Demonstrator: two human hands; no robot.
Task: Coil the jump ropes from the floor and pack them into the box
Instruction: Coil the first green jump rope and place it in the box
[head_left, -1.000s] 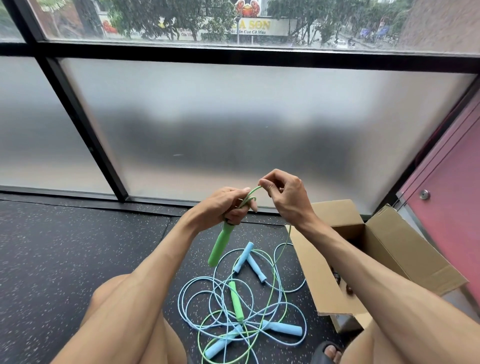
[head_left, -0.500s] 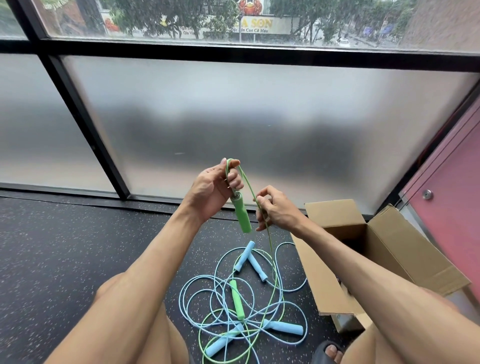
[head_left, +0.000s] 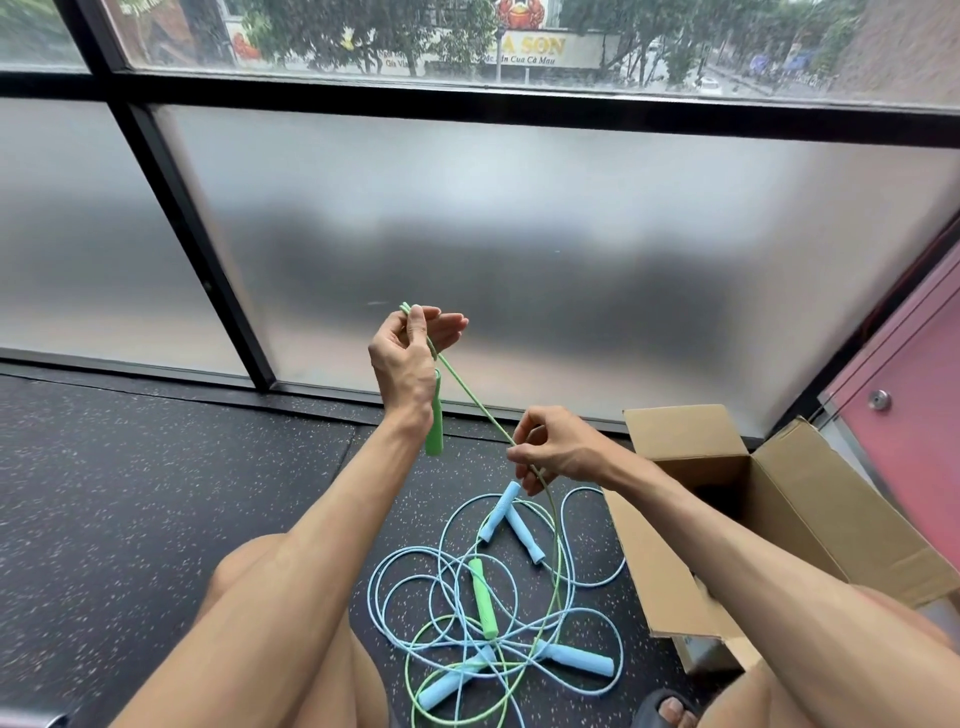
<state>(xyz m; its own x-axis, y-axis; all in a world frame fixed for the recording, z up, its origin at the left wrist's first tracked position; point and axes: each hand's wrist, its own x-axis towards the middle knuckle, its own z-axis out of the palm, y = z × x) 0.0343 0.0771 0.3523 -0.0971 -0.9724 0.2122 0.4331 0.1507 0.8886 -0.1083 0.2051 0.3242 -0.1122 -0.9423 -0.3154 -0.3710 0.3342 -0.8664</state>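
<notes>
My left hand (head_left: 405, 364) was raised, thumb and forefinger pinching a fold of the green jump rope (head_left: 470, 397), the other fingers loosely spread. One green handle (head_left: 434, 423) hung just behind that wrist. My right hand (head_left: 556, 449), lower and to the right, pinched the same cord between thumb and fingertips, the line taut between both hands. Below my right hand the cord dropped to the speckled floor (head_left: 156, 493), where the second green handle (head_left: 482, 597) lay tangled with the blue jump ropes (head_left: 574, 659). The open cardboard box (head_left: 810, 514) stood just right of my right forearm.
</notes>
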